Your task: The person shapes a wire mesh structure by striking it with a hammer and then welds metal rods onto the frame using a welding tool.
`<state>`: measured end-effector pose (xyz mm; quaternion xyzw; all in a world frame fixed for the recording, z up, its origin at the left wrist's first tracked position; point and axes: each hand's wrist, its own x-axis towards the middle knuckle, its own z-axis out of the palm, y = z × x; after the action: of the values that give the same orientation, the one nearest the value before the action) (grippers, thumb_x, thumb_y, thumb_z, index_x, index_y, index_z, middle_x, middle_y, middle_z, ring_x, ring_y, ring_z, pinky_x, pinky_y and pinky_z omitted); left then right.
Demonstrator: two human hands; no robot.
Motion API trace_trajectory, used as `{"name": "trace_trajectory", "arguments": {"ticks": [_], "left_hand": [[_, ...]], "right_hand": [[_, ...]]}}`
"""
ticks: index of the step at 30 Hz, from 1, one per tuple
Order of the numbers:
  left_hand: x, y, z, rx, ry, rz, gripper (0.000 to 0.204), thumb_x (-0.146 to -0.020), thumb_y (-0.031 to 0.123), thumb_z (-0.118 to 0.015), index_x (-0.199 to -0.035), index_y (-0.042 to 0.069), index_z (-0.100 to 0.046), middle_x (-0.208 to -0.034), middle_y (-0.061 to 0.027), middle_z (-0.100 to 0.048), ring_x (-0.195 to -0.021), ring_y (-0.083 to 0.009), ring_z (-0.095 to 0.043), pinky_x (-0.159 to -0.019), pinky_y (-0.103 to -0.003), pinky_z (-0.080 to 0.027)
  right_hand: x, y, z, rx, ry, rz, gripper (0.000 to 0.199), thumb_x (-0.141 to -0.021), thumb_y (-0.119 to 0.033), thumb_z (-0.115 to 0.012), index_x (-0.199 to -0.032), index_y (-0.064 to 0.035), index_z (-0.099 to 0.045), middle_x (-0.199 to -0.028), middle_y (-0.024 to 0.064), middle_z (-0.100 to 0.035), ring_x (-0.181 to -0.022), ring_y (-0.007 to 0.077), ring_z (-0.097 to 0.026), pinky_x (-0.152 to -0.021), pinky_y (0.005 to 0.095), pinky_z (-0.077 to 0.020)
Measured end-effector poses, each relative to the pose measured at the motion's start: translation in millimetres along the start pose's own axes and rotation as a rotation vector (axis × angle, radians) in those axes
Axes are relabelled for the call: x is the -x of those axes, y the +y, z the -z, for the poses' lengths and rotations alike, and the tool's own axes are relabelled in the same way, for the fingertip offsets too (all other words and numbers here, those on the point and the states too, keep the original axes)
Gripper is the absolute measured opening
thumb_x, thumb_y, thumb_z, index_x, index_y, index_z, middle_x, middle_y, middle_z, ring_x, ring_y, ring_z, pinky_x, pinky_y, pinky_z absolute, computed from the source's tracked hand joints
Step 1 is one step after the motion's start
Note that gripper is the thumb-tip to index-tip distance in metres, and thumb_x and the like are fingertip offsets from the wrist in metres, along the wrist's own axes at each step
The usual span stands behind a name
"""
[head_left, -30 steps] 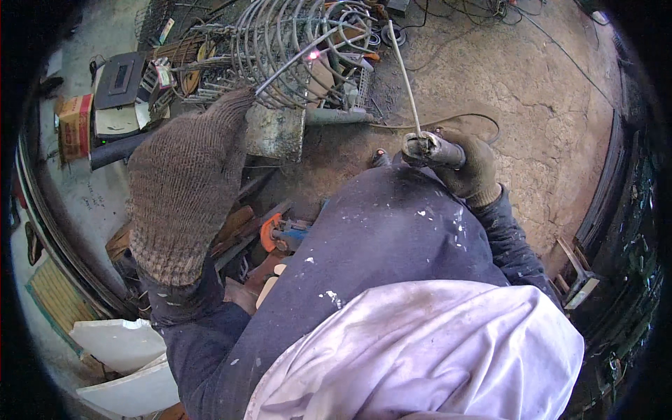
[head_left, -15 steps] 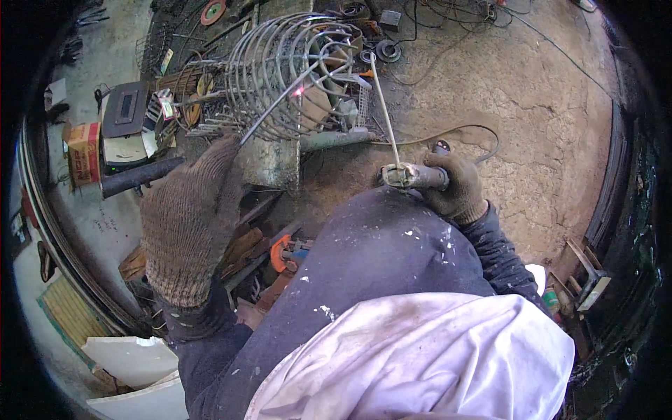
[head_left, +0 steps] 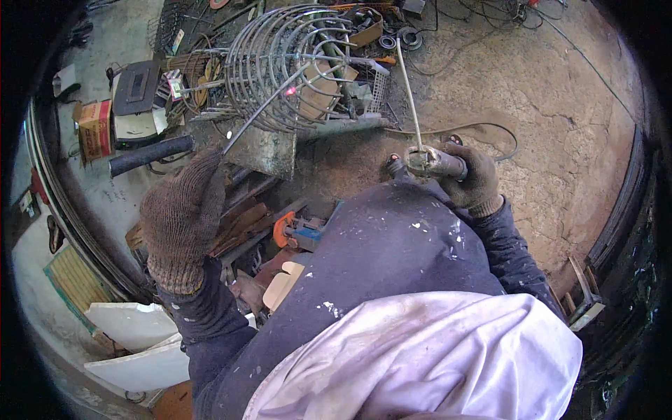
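My left hand [head_left: 183, 213], in a brown knit glove, is closed at the near end of a thin metal rod [head_left: 253, 127]. The rod slants up and right to a cage of bent metal rings [head_left: 280, 59]. A red-pink glowing spot shows where the rod passes the rings. In my right hand [head_left: 478, 180], gloved alike, is a welding electrode holder [head_left: 444, 164], gripped above my knee. A pale welding rod [head_left: 409, 91] stands up from its jaw, its tip apart from the cage. Both gloves hide most of the fingers.
A metal block [head_left: 269, 150] lies below the cage. At left are a dark welding mask [head_left: 136, 87], a cardboard box [head_left: 94, 131] and a dark pipe [head_left: 150, 155]. An orange and blue clamp [head_left: 294, 231] lies by my leg. A cable [head_left: 483, 124] loops across the floor.
The whole view has shifted slightly. My right hand with the electrode holder sits a little farther right, and my left hand is slightly lower against the cage, still at the rod.
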<state>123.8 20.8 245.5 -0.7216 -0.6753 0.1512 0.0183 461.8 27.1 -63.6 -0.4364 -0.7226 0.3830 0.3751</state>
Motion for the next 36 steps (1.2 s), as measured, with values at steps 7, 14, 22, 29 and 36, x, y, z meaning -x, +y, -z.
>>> {"name": "trace_trajectory", "arguments": {"ticks": [7,14,22,29,36], "left_hand": [[0,-9,-5,-0.029,0.051,-0.071,0.030,-0.095,0.025,-0.068,-0.123,0.014,-0.073,-0.103,-0.0166,-0.075,-0.088,-0.0349,-0.074,-0.075,-0.044,-0.058],[-3,-5,-4,-0.018,0.050,-0.071,0.032,-0.096,0.028,-0.068,-0.124,0.014,-0.073,-0.101,-0.0162,-0.075,-0.089,-0.0338,-0.074,-0.076,-0.043,-0.058],[-5,-5,-7,-0.031,0.168,-0.180,0.031,-0.098,0.027,-0.069,-0.122,0.009,-0.073,-0.106,-0.0151,-0.076,-0.095,-0.0318,-0.075,-0.082,-0.041,-0.057],[5,7,-14,-0.057,0.164,-0.158,0.029,-0.099,0.026,-0.066,-0.122,0.010,-0.073,-0.104,-0.0178,-0.075,-0.095,-0.0348,-0.074,-0.082,-0.043,-0.057],[-11,-17,-19,-0.018,0.220,-0.282,0.027,-0.098,0.025,-0.066,-0.120,0.011,-0.074,-0.100,-0.0160,-0.075,-0.092,-0.0340,-0.074,-0.079,-0.044,-0.058]], "right_hand": [[7,-9,-9,0.054,0.005,0.015,0.044,-0.071,-0.022,-0.087,-0.109,-0.0110,-0.067,-0.094,0.0123,-0.073,-0.083,0.0376,-0.070,-0.071,0.0456,-0.0545],[20,-26,-29,0.085,0.020,0.064,0.045,-0.072,-0.024,-0.088,-0.110,-0.0107,-0.067,-0.098,0.0126,-0.073,-0.086,0.0369,-0.070,-0.074,0.0462,-0.0543],[27,-48,-51,0.087,0.025,0.030,0.044,-0.073,-0.024,-0.087,-0.111,-0.0090,-0.069,-0.097,0.0131,-0.074,-0.088,0.0374,-0.072,-0.075,0.0462,-0.0550],[34,-67,-52,0.109,-0.029,-0.087,0.042,-0.073,-0.027,-0.088,-0.107,-0.0094,-0.070,-0.095,0.0141,-0.074,-0.086,0.0375,-0.072,-0.074,0.0457,-0.0555],[35,-69,-63,0.171,0.006,-0.023,0.046,-0.072,-0.029,-0.089,-0.109,-0.0103,-0.069,-0.097,0.0141,-0.075,-0.086,0.0375,-0.072,-0.073,0.0456,-0.0562]]}}
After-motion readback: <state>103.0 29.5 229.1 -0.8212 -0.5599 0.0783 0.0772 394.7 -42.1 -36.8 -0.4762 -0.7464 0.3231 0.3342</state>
